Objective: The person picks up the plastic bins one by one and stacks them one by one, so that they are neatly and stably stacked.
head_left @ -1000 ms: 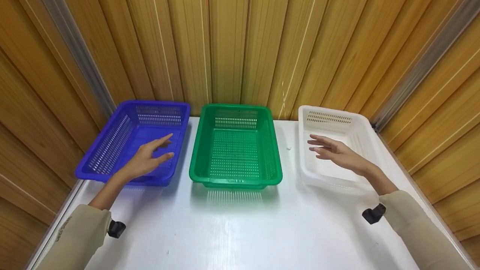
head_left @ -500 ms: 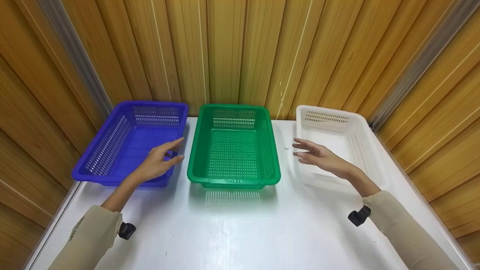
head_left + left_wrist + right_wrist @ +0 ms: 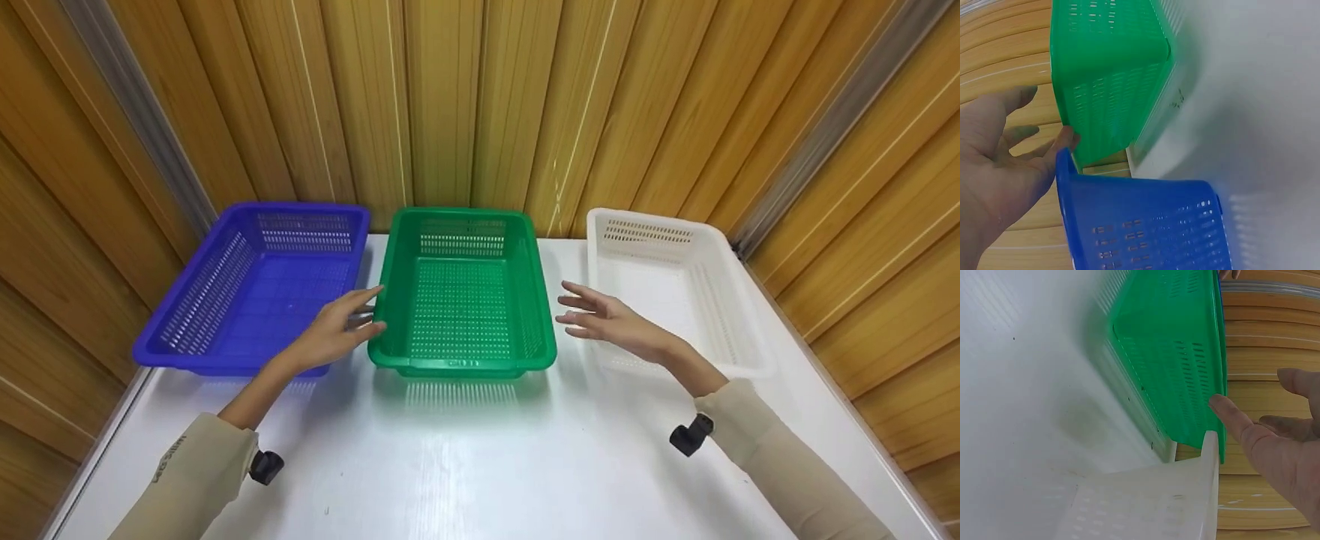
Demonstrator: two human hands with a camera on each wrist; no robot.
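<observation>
White table [image 3: 465, 465] holds blue [image 3: 255, 289], green [image 3: 461, 292] and white baskets [image 3: 667, 277]. Left hand [image 3: 334, 334] touches green's left rim, fingers spread; right hand [image 3: 607, 322] hovers beside green, fingers apart.

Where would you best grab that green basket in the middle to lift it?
Probably by the long side rims of the green basket, one hand from each side: the left hand and right hand already flank it, and the flared rim offers a lip.

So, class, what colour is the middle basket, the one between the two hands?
Green. The middle basket shows best in the head view, between a blue one and a white one.
</observation>
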